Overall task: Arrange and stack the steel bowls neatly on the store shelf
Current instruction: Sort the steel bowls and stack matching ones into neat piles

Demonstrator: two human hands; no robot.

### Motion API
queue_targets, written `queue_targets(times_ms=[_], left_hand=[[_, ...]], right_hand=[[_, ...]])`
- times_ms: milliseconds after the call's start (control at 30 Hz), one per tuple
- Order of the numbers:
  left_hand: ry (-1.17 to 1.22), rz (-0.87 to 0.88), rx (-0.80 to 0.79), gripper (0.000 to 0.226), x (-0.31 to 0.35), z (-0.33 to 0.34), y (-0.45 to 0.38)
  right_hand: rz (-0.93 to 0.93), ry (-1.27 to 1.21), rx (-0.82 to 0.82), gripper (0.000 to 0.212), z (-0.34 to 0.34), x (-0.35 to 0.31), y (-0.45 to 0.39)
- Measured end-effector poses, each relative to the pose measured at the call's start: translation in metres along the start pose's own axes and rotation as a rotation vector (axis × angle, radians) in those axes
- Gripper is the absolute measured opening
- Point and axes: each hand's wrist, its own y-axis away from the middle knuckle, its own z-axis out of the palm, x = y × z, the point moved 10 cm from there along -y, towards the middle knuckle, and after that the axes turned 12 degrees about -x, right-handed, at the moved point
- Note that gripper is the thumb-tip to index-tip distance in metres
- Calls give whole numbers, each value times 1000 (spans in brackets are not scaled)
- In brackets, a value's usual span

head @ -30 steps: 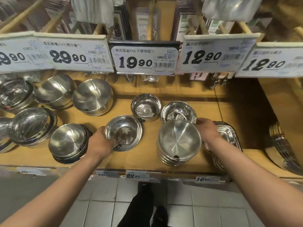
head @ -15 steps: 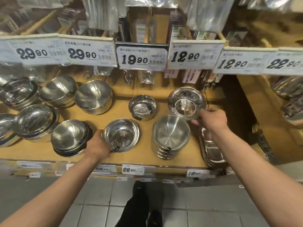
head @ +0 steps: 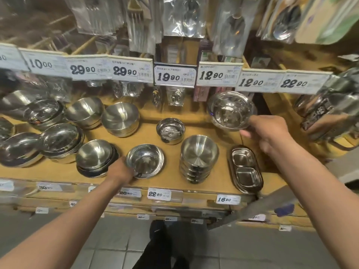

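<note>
A person's right hand [head: 269,133] grips a shiny steel bowl [head: 230,111] by its rim, lifted clear of the wooden shelf [head: 219,136] — just below the price tags. The left hand [head: 121,170] (fingers hidden) rests against a shallow bowl [head: 144,161] beside a stack of bowls [head: 198,158]; its grip cannot be told.

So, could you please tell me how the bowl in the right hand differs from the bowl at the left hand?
The right hand holds its bowl lifted and tilted, up by the price tags; the left hand grips its bowl at the near rim while it sits flat near the shelf's front edge. The raised bowl looks deeper, the resting one shallower. Both are shiny steel, open side up.
</note>
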Motion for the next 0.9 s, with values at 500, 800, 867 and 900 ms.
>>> queue_targets(times_ms=[500, 800, 867, 900], left_hand=[[628, 358, -323, 32, 111, -66, 49], [484, 256, -366, 14, 55, -102, 27], [590, 197, -333, 12, 41, -96, 22], [614, 177, -322, 16, 36, -90, 20]], right_hand=[[114, 176, -458, 1, 155, 16, 74], [117, 138, -389, 41, 226, 47, 88], [155, 100, -376, 40, 239, 69, 88], [172, 111, -368, 39, 243, 81, 86]])
